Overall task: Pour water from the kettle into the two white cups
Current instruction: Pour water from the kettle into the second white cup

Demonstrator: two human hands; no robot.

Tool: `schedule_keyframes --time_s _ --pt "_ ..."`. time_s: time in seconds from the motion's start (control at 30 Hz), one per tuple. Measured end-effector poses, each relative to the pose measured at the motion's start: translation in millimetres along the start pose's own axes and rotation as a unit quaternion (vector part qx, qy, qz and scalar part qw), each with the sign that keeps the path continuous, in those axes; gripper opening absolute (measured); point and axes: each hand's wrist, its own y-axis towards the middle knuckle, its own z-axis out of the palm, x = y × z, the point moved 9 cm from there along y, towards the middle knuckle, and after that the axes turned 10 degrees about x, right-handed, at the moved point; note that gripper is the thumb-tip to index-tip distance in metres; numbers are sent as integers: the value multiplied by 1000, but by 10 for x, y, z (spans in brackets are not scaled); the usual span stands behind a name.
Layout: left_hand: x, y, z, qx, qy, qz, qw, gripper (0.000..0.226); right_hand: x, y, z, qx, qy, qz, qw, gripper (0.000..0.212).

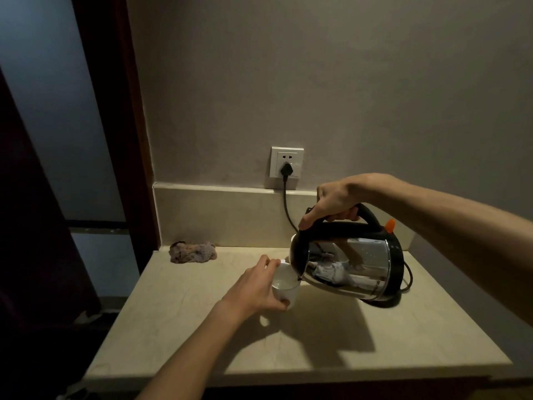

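Note:
A steel kettle (352,267) with a black handle and lid hangs tilted to the left above the counter, my right hand (331,204) shut on its handle. Its spout sits just over the rim of a white cup (287,285), which holds some water. My left hand (256,287) grips that cup from the left side and holds it a little above the counter. A small white edge shows just behind the cup and the kettle; whether it is the second cup I cannot tell.
The beige stone counter (202,327) ends at a front edge near me and a left edge by a dark doorway. A crumpled purple cloth (192,252) lies at the back left. A black cord runs from the wall socket (287,162) down behind the kettle.

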Motion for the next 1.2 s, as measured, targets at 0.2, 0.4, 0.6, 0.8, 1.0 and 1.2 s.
schedule_keyframes --time_s 0.2,0.4,0.6,0.8,1.0,1.2 --pt "10 8 4 2 -5 -3 1000 104 36 -4 0 5 -11 3 1000 45" --pt "12 1 6 1 -11 -2 1000 104 64 8 -4 0 -16 6 1000 45" --pt "7 2 5 2 -9 -3 1000 103 82 20 -3 4 -21 4 1000 44" --pt "17 11 9 2 -10 -5 1000 102 98 29 -2 7 -25 5 1000 45" --pt "17 7 7 2 -15 -1 1000 101 113 23 0 7 -26 4 1000 45" --pt "22 8 2 0 -13 -1 1000 103 96 25 0 9 -26 8 1000 45"
